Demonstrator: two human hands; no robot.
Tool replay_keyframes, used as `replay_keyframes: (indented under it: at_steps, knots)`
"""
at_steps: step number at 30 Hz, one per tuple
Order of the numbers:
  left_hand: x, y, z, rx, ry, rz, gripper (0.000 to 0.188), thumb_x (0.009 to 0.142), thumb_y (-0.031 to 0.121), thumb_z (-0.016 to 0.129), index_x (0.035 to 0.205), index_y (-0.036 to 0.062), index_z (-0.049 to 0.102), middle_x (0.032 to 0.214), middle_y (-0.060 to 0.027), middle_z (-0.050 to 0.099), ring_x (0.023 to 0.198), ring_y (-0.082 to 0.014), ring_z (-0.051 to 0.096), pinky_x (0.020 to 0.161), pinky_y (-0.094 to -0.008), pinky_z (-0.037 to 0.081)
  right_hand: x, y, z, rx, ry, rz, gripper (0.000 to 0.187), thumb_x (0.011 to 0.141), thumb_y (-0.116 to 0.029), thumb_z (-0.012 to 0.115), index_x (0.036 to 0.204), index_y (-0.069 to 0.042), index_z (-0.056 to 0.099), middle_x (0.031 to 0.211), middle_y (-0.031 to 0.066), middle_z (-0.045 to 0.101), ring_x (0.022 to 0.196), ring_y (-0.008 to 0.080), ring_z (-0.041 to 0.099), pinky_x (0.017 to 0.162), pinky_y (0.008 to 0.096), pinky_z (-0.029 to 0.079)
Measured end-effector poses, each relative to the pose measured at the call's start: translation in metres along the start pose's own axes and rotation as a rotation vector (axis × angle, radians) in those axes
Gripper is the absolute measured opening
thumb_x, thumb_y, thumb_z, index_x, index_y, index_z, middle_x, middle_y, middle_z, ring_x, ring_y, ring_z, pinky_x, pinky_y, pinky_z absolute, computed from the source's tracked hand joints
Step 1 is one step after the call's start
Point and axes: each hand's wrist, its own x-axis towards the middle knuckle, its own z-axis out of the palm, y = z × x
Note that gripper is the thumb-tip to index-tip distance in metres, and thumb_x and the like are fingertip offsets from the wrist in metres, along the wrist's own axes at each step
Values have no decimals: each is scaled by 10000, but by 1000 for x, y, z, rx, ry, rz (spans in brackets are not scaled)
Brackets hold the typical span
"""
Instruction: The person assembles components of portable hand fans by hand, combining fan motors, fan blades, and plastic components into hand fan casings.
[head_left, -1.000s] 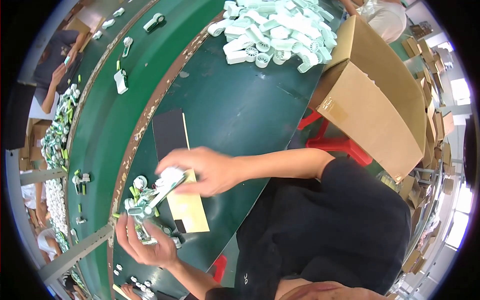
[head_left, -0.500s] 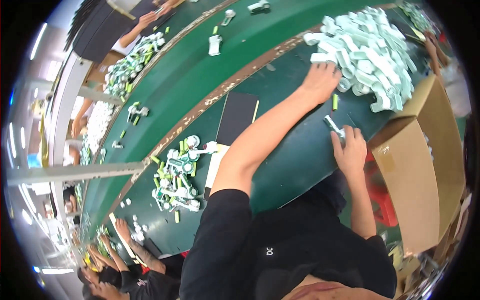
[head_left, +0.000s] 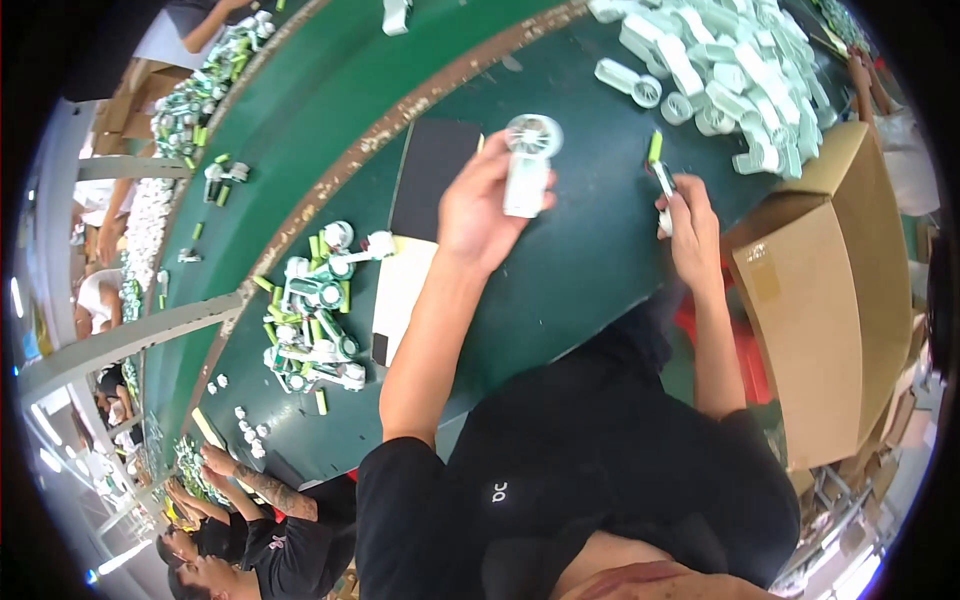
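White handheld fan (head_left: 527,165) sits in the left hand's (head_left: 480,205) closed grip.

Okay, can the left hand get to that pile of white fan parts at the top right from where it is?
Probably not yet: the left hand already grips a white handheld fan. The way is otherwise free, with bare green table between it and the pile of white fan parts.

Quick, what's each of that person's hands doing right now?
Left hand: closed on a small white handheld fan, lifted above the green table.
Right hand: closed on a slim part with a green tip.
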Motion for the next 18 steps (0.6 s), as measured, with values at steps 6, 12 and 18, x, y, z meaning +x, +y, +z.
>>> replay_keyframes:
  at_steps: [6, 12, 18]
  knots:
    - [-47, 8, -21, -239, 30, 102, 578, 1064, 334, 517, 1413, -124, 468, 1044, -135, 563, 848, -205, 488, 643, -308, 423, 12, -9, 0, 111, -286, 111, 254, 1043, -220, 571, 1226, -48, 530, 942, 4, 582, 727, 80, 555, 626, 271, 464]
    - [-70, 1, -23, -116, 126, 181, 408, 1081, 322, 534, 1319, -9, 552, 1010, -109, 638, 806, -184, 562, 627, -296, 437, 2, -24, 8, -111, -257, 44, 209, 1022, -149, 557, 1187, -20, 559, 1059, 56, 613, 811, 102, 611, 656, 272, 488]
    - [-77, -11, -28, 74, 270, 217, 302, 1098, 337, 489, 1235, 83, 579, 1011, -87, 664, 830, -134, 583, 649, -293, 453, -15, -67, 6, -69, -275, -352, 312, 955, -12, 636, 1267, -12, 643, 1122, 114, 601, 915, 212, 628, 805, 300, 497]
